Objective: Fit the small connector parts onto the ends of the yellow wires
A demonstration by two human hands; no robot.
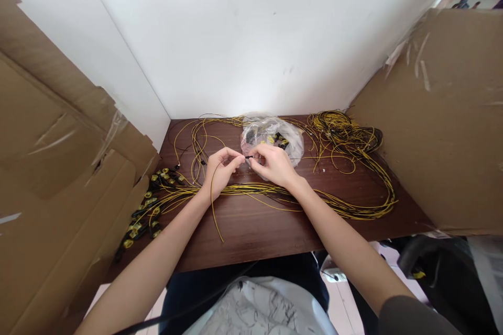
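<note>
My left hand (220,170) and my right hand (275,163) meet above the table, fingertips pinched close together. A small black connector (248,157) shows between them, its right end in the fingers of my right hand. A thin wire leads off to the right behind that hand. From my left hand a yellow wire (215,217) curves down over the wrist, its loose end above the table; the fingers hide where it meets the connector. Behind my right hand lies a clear plastic bag (296,141) with black and yellow parts inside.
A bundle of yellow and black wires (251,188) crosses the brown table (251,230) under my forearms. Several black-and-yellow connectors (147,204) lie at its left end. Tangled wires (334,125) are piled back right. Cardboard walls (440,115) flank the table; a white panel (251,36) stands behind.
</note>
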